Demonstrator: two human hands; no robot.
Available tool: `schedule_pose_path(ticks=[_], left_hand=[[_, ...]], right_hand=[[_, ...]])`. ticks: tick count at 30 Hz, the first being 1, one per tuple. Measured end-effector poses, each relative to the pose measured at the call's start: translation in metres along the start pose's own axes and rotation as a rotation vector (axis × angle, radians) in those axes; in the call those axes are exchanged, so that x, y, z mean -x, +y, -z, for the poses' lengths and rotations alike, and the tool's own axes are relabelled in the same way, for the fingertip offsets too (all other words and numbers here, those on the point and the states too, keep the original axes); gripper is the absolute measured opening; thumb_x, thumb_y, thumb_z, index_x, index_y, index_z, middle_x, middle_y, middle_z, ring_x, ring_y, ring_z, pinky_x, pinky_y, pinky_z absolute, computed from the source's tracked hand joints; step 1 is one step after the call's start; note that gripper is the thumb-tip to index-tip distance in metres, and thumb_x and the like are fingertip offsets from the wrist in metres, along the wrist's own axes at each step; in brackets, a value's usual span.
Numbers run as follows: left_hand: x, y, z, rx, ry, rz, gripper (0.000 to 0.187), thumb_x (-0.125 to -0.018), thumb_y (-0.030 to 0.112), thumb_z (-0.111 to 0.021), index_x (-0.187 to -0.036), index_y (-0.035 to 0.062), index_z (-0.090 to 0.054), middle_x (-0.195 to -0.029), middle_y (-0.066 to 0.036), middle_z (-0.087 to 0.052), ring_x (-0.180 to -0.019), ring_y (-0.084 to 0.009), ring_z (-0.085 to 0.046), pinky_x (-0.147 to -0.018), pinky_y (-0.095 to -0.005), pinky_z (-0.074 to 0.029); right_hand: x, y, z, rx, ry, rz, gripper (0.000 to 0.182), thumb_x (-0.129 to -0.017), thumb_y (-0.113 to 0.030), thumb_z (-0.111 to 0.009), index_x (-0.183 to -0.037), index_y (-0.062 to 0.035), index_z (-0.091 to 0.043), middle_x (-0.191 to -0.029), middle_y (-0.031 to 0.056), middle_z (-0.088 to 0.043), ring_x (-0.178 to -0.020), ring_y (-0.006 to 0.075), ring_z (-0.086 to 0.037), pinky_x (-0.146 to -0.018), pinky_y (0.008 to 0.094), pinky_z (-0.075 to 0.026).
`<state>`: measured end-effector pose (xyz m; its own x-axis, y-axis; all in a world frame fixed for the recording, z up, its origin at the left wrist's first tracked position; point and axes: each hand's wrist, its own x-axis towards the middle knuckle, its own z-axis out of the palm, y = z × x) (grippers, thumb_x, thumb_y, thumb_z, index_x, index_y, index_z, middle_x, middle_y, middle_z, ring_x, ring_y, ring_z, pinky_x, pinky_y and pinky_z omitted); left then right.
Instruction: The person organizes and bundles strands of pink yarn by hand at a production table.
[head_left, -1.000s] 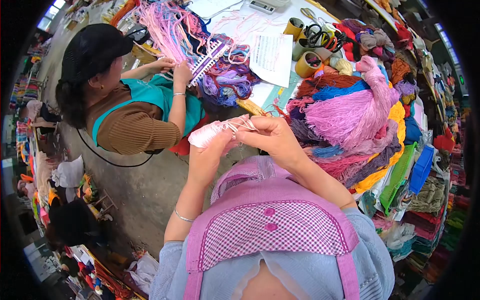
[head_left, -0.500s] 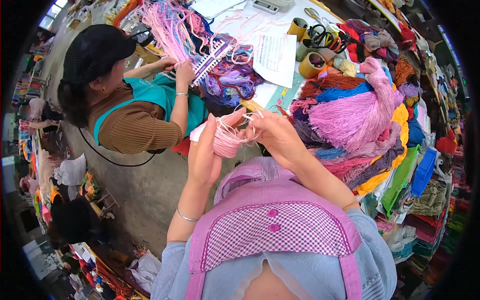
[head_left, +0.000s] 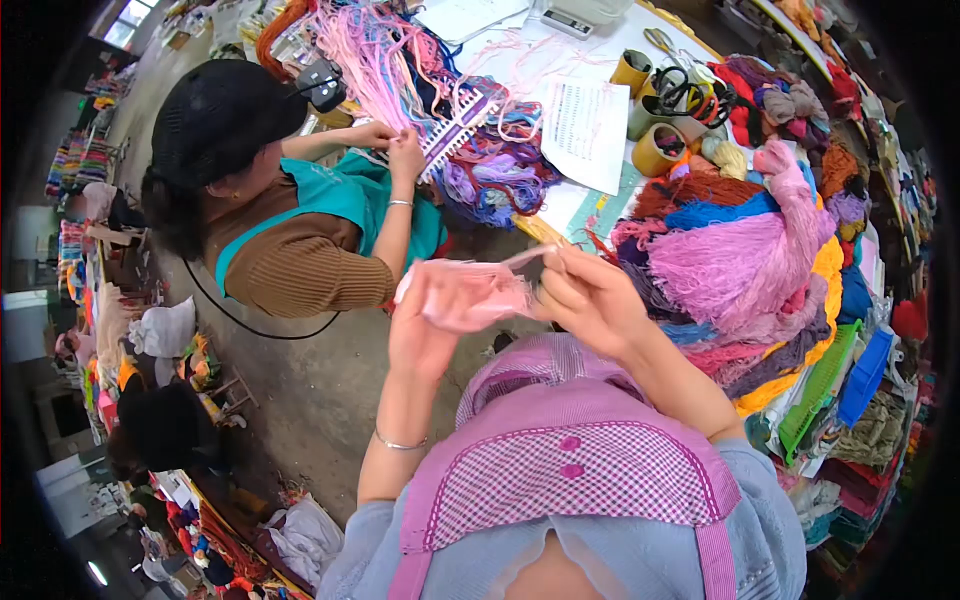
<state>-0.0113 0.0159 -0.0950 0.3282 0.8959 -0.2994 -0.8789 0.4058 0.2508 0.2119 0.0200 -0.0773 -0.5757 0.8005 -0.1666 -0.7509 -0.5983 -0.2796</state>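
Observation:
A bundle of pale pink yarn (head_left: 478, 300) is wound around my left hand (head_left: 425, 320), whose fingers are partly hidden and blurred by it. To its right, my right hand (head_left: 590, 300) pinches a light strand (head_left: 530, 256) that runs back to the bundle. Both hands are raised above the purple apron (head_left: 560, 400), in front of the table edge. Right of my right hand lies a large pink-purple skein (head_left: 725, 260) on a heap of coloured yarns.
A co-worker in a black cap (head_left: 235, 110) sits at the left, both hands at pink strands by a white notched board (head_left: 460, 130). The table holds a printed sheet (head_left: 585, 135), yellow cylinders (head_left: 657, 150), black-handled scissors (head_left: 680, 95) and a scale (head_left: 565, 20). Green and blue trays (head_left: 865, 378) are at right.
The pink bundle has gone from a bunched coil to a spread band over my left hand. My right hand has moved away rightward, drawing a strand out. The whole view has shifted slightly.

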Motion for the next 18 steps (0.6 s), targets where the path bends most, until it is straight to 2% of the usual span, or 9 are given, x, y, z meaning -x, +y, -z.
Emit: schedule_pose_path(ticks=[1, 2, 3, 4, 6, 7, 9, 14, 18], left_hand=[[0.001, 0.012, 0.021, 0.098, -0.024, 0.04, 0.028, -0.1, 0.026, -0.042, -0.08, 0.0083, -0.051, -0.068, -0.001, -0.05, -0.064, -0.0125, -0.049, -0.066, -0.0248, -0.042], [0.003, 0.023, 0.041, 0.197, -0.046, 0.08, 0.033, -0.1, 0.027, -0.042, -0.072, 0.011, -0.045, -0.059, 0.001, -0.041, -0.054, -0.0109, -0.041, -0.056, -0.0237, -0.037], [0.01, 0.035, 0.063, 0.274, 0.051, 0.081, 0.035, -0.1, 0.027, -0.042, -0.069, 0.0123, -0.039, -0.057, 0.002, -0.034, -0.052, -0.0102, -0.034, -0.052, -0.0241, -0.031], [0.019, 0.047, 0.085, 0.351, 0.149, 0.083, 0.038, -0.1, 0.026, -0.041, -0.065, 0.0136, -0.033, -0.054, 0.003, -0.027, -0.049, -0.0094, -0.026, -0.049, -0.0244, -0.025], [0.047, 0.066, 0.138, 0.322, 0.279, 0.019, 0.037, -0.1, 0.028, -0.04, -0.066, 0.0135, -0.036, -0.055, 0.004, -0.029, -0.048, -0.0086, -0.027, -0.046, -0.0246, -0.026], [0.063, 0.075, 0.163, 0.364, 0.381, -0.034, 0.038, -0.1, 0.028, -0.039, -0.066, 0.0135, -0.036, -0.054, 0.004, -0.029, -0.046, -0.0082, -0.026, -0.044, -0.0236, -0.025], [0.099, 0.089, 0.203, 0.375, 0.549, -0.149, 0.039, -0.1, 0.03, -0.038, -0.065, 0.0138, -0.038, -0.052, 0.005, -0.028, -0.043, -0.0071, -0.024, -0.04, -0.0218, -0.022], [0.192, 0.113, 0.281, 0.326, 0.843, -0.334, 0.039, -0.099, 0.034, -0.039, -0.065, 0.0146, -0.04, -0.05, 0.005, -0.028, -0.039, -0.0066, -0.022, -0.035, -0.0218, -0.018], [0.261, 0.115, 0.304, 0.054, 1.281, -0.423, 0.04, -0.099, 0.039, -0.037, -0.066, 0.0164, -0.041, -0.051, 0.005, -0.032, -0.039, -0.0089, -0.022, -0.036, -0.024, -0.018]], right_hand=[[0.007, -0.011, -0.003, 0.072, 0.02, -0.088, 0.014, -0.099, -0.02, -0.046, -0.089, -0.0098, -0.048, -0.06, -0.0055, -0.036, -0.051, 0.0074, -0.029, -0.05, 0.0256, -0.026], [0.012, -0.017, -0.001, 0.246, 0.138, -0.177, 0.016, -0.099, -0.022, -0.046, -0.089, -0.0095, -0.048, -0.06, -0.0058, -0.035, -0.051, 0.0068, -0.028, -0.049, 0.0248, -0.025], [0.017, -0.023, 0.004, 0.42, 0.257, -0.265, 0.017, -0.099, -0.023, -0.047, -0.09, -0.0093, -0.049, -0.061, -0.0062, -0.033, -0.051, 0.0063, -0.027, -0.048, 0.0241, -0.023], [0.024, -0.024, 0.026, 0.641, 0.284, -0.299, 0.021, -0.098, -0.027, -0.05, -0.088, -0.0086, -0.049, -0.064, -0.0055, -0.036, -0.054, 0.0056, -0.032, -0.049, 0.0238, -0.027], [0.035, -0.037, 0.038, 1.211, 0.45, -0.334, 0.025, -0.095, -0.03, -0.054, -0.087, -0.0065, -0.05, -0.068, -0.0037, -0.042, -0.061, 0.006, -0.04, -0.053, 0.0249, -0.034], [0.039, -0.048, 0.036, 1.302, 0.442, -0.382, 0.023, -0.095, -0.03, -0.052, -0.088, -0.0092, -0.049, -0.076, -0.0054, -0.041, -0.068, 0.0047, -0.039, -0.056, 0.0217, -0.034], [0.047, -0.068, 0.07, 1.472, 0.361, -0.298, 0.023, -0.095, -0.029, -0.052, -0.087, -0.0074, -0.049, -0.076, -0.0047, -0.042, -0.068, 0.0072, -0.04, -0.057, 0.0252, -0.036], [0.042, -0.116, 0.084, 1.694, 0.435, -0.147, 0.023, -0.091, -0.019, -0.056, -0.078, -0.0002, -0.054, -0.068, 0.0032, -0.048, -0.068, 0.0109, -0.047, -0.062, 0.0284, -0.041], [0.036, -0.146, 0.09, 1.808, 0.491, 0.004, 0.018, -0.086, -0.016, -0.06, -0.079, 0.0008, -0.061, -0.067, 0.0052, -0.055, -0.064, 0.0104, -0.051, -0.059, 0.0274, -0.042]])
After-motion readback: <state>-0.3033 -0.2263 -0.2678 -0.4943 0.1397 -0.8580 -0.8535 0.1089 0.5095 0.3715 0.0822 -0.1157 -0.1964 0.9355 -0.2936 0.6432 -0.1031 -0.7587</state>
